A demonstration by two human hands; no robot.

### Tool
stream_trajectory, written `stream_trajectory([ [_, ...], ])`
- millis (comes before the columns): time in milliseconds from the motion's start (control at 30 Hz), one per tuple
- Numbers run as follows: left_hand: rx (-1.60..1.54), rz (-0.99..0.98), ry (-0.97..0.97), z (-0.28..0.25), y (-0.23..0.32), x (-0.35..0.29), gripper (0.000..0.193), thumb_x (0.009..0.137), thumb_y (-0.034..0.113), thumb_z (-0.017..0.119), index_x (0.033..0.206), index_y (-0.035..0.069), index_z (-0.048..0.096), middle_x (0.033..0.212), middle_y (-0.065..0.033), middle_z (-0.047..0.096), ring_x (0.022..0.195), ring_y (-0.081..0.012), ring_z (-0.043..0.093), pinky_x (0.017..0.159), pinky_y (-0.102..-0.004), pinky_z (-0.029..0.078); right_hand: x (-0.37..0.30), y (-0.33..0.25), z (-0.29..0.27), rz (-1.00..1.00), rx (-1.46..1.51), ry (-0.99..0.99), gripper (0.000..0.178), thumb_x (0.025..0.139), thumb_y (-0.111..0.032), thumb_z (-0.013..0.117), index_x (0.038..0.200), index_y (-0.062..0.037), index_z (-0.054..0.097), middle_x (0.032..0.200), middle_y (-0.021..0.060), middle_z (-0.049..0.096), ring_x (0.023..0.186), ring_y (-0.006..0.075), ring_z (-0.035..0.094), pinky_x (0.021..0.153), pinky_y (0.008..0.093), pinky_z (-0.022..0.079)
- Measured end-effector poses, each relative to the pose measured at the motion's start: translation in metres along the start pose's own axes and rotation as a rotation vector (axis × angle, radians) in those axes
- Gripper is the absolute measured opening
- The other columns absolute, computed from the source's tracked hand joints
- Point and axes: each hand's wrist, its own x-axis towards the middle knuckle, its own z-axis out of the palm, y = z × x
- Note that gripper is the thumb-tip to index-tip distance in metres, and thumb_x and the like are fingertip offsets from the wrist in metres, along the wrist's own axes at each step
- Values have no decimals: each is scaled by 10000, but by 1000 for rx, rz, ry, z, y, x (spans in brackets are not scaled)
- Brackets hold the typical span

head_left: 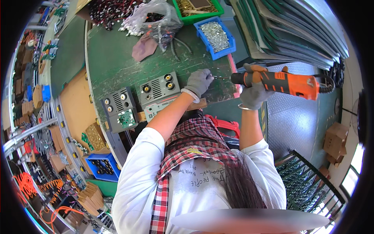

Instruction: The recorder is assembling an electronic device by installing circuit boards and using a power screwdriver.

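My right hand (255, 93), in a grey glove, is wrapped round an orange and black electric screwdriver (292, 82). The tool lies nearly level, its thin bit (223, 77) pointing left. At the bit's tip, the gloved fingers of my left hand (200, 82) are pinched together; whatever is between them is too small to make out. Left of that hand, a dark grey panel (159, 87) with round brass-coloured connectors and vent slots rests at the bench's near edge. Beside it sits a second such panel (117, 102), with a green circuit board (126, 118) at its near end.
On the green bench (113, 50) stand a blue bin (225, 53) of small silver parts and a green tray (199, 19) of brass-coloured parts. A clear plastic bag (161, 25) and a pinkish cloth (144, 48) lie farther left. Stacked green-edged sheets (288, 31) rise at far right.
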Motion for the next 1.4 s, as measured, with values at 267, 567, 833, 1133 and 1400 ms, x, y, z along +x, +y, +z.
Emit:
stream_trajectory([
  [267,-336,-47,-20,-35,9,-37,200,732,266,606,798,78,593,705,-135,584,653,-291,576,585,-365,442,-12,-26,27,32,181,-132,822,723,-180,625,1331,-133,74,803,86,554,677,195,551,711,444,486],
  [567,-254,166,117,-70,-16,-70,172,782,244,548,834,83,580,760,-104,590,673,-303,569,567,-381,435,-30,-43,63,32,304,-239,798,719,-218,642,1322,-153,123,822,66,569,681,183,560,697,432,483],
  [833,-279,264,181,-89,-41,-101,181,776,237,549,826,63,568,760,-102,588,682,-293,565,590,-379,435,-50,-58,90,117,316,-311,639,721,-240,636,1216,-84,264,834,67,555,705,189,545,713,433,469],
  [1133,-229,323,238,-131,-66,-154,143,728,191,569,784,69,520,701,-116,562,630,-302,555,521,-393,427,-86,-89,139,139,184,-552,431,706,-213,640,1041,-13,458,850,102,539,767,224,553,762,421,453],
  [1400,-311,18,342,-143,-123,-166,361,731,127,594,1042,-12,477,816,-147,576,602,-239,597,547,-314,477,-116,-55,206,220,172,-521,122,658,-45,554,760,15,525,748,93,564,651,189,556,629,316,473],
])
